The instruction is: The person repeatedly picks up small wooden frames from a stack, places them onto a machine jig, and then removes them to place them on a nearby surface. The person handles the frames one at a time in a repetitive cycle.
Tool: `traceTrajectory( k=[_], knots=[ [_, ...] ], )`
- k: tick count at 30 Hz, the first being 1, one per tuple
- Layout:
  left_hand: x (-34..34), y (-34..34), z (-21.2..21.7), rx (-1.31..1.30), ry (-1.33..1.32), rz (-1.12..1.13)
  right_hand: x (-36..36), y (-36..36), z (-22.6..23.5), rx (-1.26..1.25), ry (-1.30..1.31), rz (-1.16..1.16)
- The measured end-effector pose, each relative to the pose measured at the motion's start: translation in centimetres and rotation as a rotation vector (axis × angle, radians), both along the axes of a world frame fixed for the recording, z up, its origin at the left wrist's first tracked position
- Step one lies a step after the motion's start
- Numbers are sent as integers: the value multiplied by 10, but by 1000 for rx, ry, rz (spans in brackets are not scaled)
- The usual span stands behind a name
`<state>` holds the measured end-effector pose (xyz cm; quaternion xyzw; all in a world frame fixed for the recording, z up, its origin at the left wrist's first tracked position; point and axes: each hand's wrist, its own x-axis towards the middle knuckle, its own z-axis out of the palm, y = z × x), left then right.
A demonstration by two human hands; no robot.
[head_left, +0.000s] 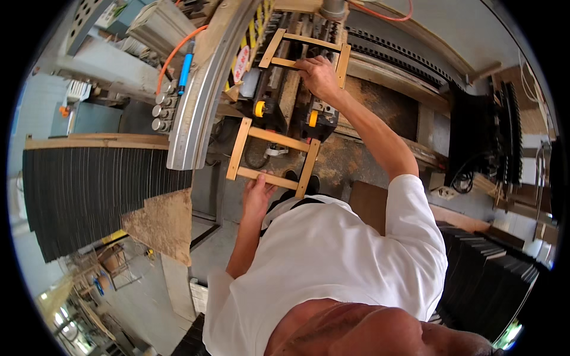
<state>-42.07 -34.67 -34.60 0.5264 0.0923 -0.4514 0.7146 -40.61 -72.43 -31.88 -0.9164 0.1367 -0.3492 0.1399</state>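
Note:
My left hand [257, 193] is closed on the near rail of a small wooden frame [278, 137], made of two side pieces joined by two rails. This frame is held in front of my body, close to the machine's near end. Farther off, my right hand [319, 76] grips the near rail of a second, similar wooden frame [313, 41]. That one is over the machine bed [289, 83], between its dark rails. Two yellow round knobs, a left one [259, 108] and a right one [313, 118], show on the machine between the frames.
A long metal beam [202, 101] stands left of the frames, with a blue tube [186, 72] and silver cylinders [161, 111] beside it. Tall stacks of black boards [95, 193] stand at left and at lower right. Sawdust [380, 107] covers surfaces beside the machine.

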Motion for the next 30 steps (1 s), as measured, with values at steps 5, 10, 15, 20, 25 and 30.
traceTrajectory(
  k=[5, 10, 15, 20, 25, 30],
  knots=[
    [-1, 43, -31, 41, 28, 177, 44, -18, -17, -58, 83, 9],
    [10, 67, -52, 55, -15, 255, 63, -63, -18, -60, 178, -43],
    [22, 71, -73, 129, -18, 351, 82, -99, -17, -93, 240, -95],
    [22, 63, -86, 170, -2, 411, 83, -102, -20, -107, 216, -72],
    [17, 48, -88, 273, -8, 417, 80, -101, -13, -131, 276, -108],
    [12, 47, -97, 314, -5, 451, 81, -103, -13, -137, 281, -83]
  ],
)
